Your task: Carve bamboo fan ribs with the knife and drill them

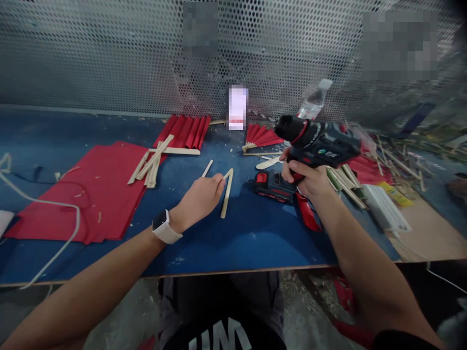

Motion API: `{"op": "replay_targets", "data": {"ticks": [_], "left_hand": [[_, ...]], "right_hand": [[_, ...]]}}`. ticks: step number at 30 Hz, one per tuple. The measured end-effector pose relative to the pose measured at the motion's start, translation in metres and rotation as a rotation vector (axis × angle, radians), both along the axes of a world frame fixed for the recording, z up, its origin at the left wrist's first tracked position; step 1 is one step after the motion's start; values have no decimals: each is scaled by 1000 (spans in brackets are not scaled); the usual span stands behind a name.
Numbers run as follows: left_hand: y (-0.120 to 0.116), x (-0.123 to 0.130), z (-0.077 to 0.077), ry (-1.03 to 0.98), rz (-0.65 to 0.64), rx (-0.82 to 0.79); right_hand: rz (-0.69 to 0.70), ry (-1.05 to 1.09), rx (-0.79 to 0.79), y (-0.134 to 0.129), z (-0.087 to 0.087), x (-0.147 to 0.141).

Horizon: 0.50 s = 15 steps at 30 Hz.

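Note:
My left hand point(204, 194) is closed in a pinch on thin wooden strips point(226, 194), low over the blue table. One strip slants down from the fingertips with its upper ends meeting in a sharp angle, and a narrow end sticks up behind my fingers. My right hand point(304, 176) wraps the handle of a cordless drill point(328, 143). The drill's chuck points left, and its battery point(275, 185) is low, at the tabletop. Just behind the handle lies a flat pale strip point(265, 165). A red curved piece point(308, 214) shows below the right hand.
Red sheets point(83, 194) with loose strips point(155, 163) lie left. Pleated red paper point(188, 131) and a small red fan point(260, 135) sit behind. A bottle point(314, 99) stands by the mesh wall. A white power strip point(386, 208) lies right; a white cable point(77, 218) crosses left.

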<state>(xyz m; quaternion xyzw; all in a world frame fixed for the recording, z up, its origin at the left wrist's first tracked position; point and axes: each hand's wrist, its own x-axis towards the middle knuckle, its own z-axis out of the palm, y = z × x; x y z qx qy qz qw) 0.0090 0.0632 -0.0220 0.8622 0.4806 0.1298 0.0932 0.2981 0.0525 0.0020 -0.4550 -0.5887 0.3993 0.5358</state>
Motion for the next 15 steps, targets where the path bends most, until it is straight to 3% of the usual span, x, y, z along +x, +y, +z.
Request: {"op": "replay_targets", "data": {"ticks": [5,15], "left_hand": [[-3,1,1,-5,-27,-22],[-5,0,-2,-25,-45,-35]], "right_hand": [[27,20,61,5,-13,-3],[-105,71,154,8,-30,-1]]}}
